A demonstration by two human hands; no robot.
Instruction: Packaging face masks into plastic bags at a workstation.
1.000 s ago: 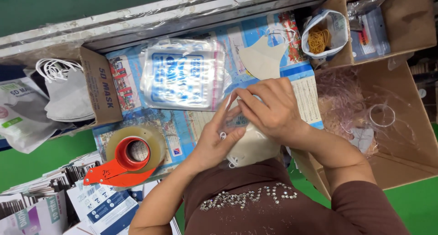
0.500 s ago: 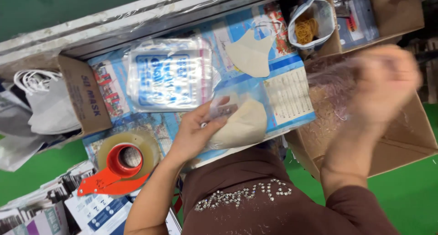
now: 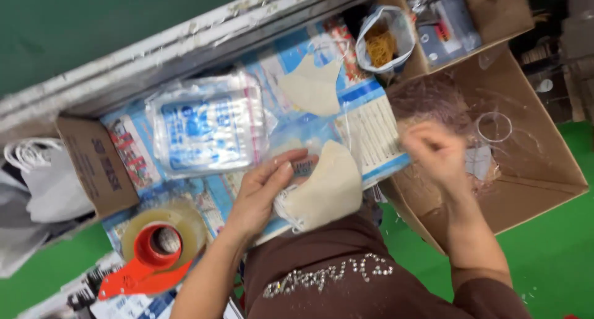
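Cream mask (image 3: 328, 192), red tape dispenser (image 3: 145, 266)

Two masks: one (image 3: 325, 192) at 6 o'clock, one (image 3: 309, 87) at 12. One tape roll (image 3: 162, 241) at 8 o'clock. Three boxes (image 3: 99, 164) (image 3: 532, 164) (image 3: 495, 9).

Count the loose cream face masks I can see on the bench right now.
2: one mask under the left hand, another mask lying further up the bench. Others may be hidden in the bags.

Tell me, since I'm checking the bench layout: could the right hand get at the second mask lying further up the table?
Probably yes. The right hand is empty and free over the box, and the second mask lies uncovered nearby, with nothing between them. The left hand holds the other mask.
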